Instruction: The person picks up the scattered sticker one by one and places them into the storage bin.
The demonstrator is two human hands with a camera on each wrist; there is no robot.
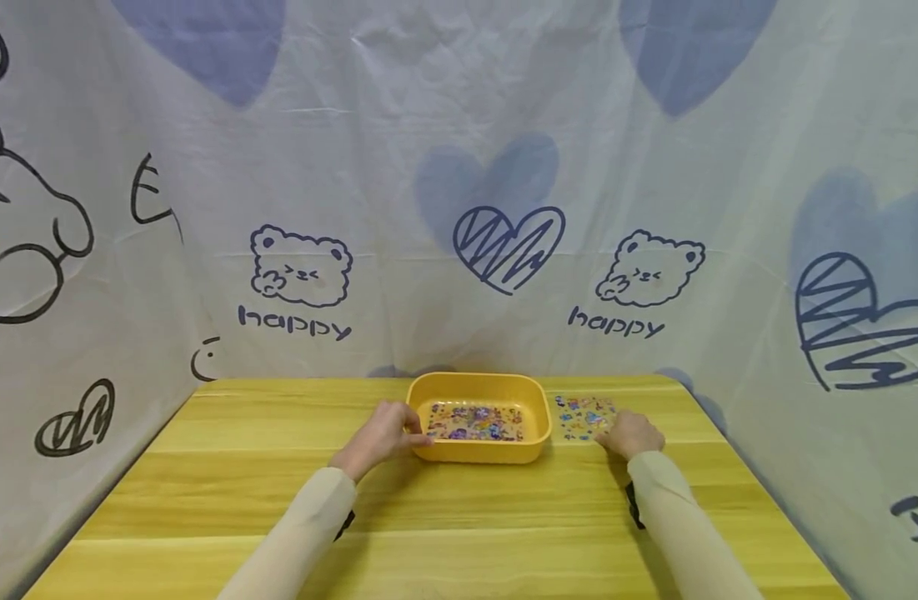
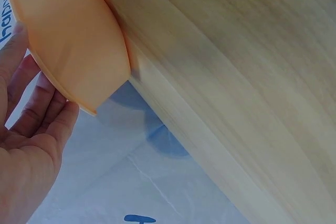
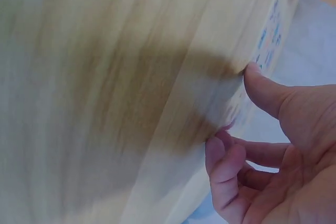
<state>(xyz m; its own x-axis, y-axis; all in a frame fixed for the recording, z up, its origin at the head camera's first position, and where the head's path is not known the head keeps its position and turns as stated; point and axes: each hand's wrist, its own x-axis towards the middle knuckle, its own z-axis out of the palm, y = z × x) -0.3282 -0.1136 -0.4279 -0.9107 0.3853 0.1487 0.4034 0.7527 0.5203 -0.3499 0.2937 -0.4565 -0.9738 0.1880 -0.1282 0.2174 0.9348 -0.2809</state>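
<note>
A yellow plastic basin stands near the back edge of the table, with colourful sticker sheets lying inside. My left hand grips its left end; in the left wrist view the fingers and thumb of that hand are at the basin's rim. Right of the basin, a clear sheet of small coloured stickers lies flat on the table. My right hand touches its near right corner. Up close, the right thumb and fingers rest apart along the sheet's edge.
The wood-grain table reaches back to a white cloth printed with hearts and bears, which also hangs along both sides. Black bands show at both wrists, below the pale sleeves.
</note>
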